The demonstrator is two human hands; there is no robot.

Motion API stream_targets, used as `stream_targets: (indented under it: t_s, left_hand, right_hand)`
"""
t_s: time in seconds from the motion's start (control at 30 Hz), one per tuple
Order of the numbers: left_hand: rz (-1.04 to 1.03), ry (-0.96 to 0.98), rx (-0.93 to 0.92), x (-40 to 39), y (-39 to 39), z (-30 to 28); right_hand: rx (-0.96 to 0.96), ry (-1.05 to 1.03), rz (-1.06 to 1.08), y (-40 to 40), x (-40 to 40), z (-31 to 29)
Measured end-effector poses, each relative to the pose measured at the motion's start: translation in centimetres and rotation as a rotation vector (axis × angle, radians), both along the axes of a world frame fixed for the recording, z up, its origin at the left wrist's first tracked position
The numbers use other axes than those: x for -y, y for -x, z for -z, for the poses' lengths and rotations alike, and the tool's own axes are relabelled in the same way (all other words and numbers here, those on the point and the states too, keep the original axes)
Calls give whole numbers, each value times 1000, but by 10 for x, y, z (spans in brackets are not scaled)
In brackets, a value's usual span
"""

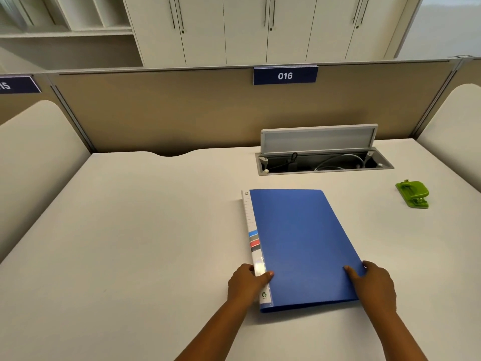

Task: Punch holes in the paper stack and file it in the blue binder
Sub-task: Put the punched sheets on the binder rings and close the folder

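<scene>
The blue binder lies shut and flat on the white desk, its white labelled spine on the left. My left hand grips the spine near the binder's near corner, thumb on the cover. My right hand holds the right edge near the front, thumb on top of the cover. A green hole punch stands at the far right of the desk, well apart from both hands. No paper stack shows.
An open cable hatch with wires inside is set into the desk behind the binder, its lid raised. A beige partition with a "016" sign closes the back. Cabinets stand beyond it.
</scene>
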State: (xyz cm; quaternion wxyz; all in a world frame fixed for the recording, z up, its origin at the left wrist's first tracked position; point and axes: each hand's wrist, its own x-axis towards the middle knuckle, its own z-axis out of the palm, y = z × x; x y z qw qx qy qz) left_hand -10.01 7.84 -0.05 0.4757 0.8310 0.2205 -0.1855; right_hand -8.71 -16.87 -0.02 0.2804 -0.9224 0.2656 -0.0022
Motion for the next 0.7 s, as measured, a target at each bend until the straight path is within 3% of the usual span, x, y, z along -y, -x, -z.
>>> stream_targets:
  t_s: [0.2, 0.43, 0.7]
  left_hand:
    - [-1, -74, 35, 4, 3, 2]
    - [-123, -64, 95, -7, 1, -1]
    - [-211, -28, 88, -69, 1, -9]
  right_hand:
    - [19, -99, 63, 2, 10, 3]
    - [-156, -288, 61, -16, 20, -4]
    - [-90, -452, -148, -15, -31, 2]
